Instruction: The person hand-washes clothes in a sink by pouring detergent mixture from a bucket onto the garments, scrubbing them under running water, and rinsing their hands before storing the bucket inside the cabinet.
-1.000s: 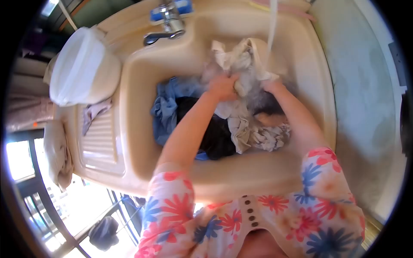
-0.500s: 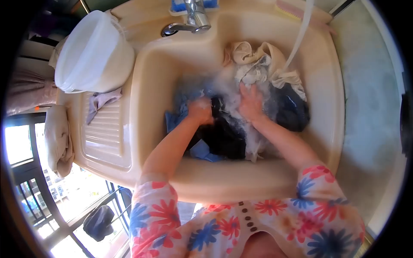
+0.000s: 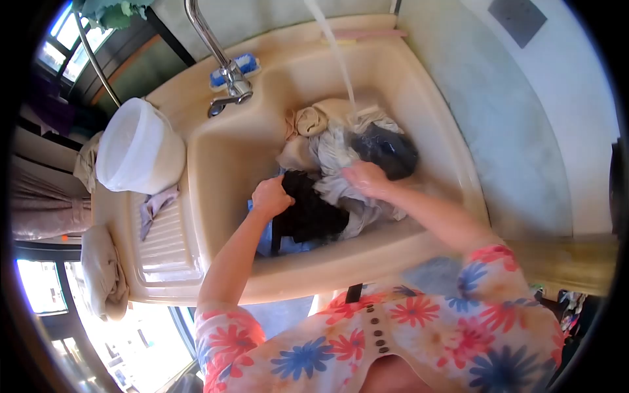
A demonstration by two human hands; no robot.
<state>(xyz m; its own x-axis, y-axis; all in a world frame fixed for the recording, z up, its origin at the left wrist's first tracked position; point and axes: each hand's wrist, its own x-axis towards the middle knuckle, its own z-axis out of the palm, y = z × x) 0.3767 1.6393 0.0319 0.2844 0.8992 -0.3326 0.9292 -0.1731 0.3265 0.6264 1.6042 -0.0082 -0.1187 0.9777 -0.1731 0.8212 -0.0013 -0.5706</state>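
Note:
In the beige sink (image 3: 223, 154), my left hand (image 3: 272, 197) is closed on the edge of a black garment (image 3: 311, 208). Blue cloth (image 3: 264, 243) shows beneath that garment. My right hand (image 3: 365, 179) has its fingers curled on a pale wet cloth (image 3: 335, 150), right of the black one. A dark, shiny wet bundle (image 3: 388, 149) lies just beyond my right hand. Beige cloths (image 3: 311, 121) rest near the sink's back. Water (image 3: 341, 62) streams down onto the clothes from above.
A white bucket (image 3: 141, 147) stands on the ribbed drainboard (image 3: 167, 245) at the left, with a small mauve cloth (image 3: 156, 208) beside it. A chrome tap (image 3: 229, 77) and a blue brush (image 3: 244, 65) are at the back. Folded cloth (image 3: 103, 272) hangs over the left edge.
The view has shifted, showing more of the tap and wall. My left hand now grips the black garment's edge, my right hand has gone to the pale cloth, and the splashing has lessened.

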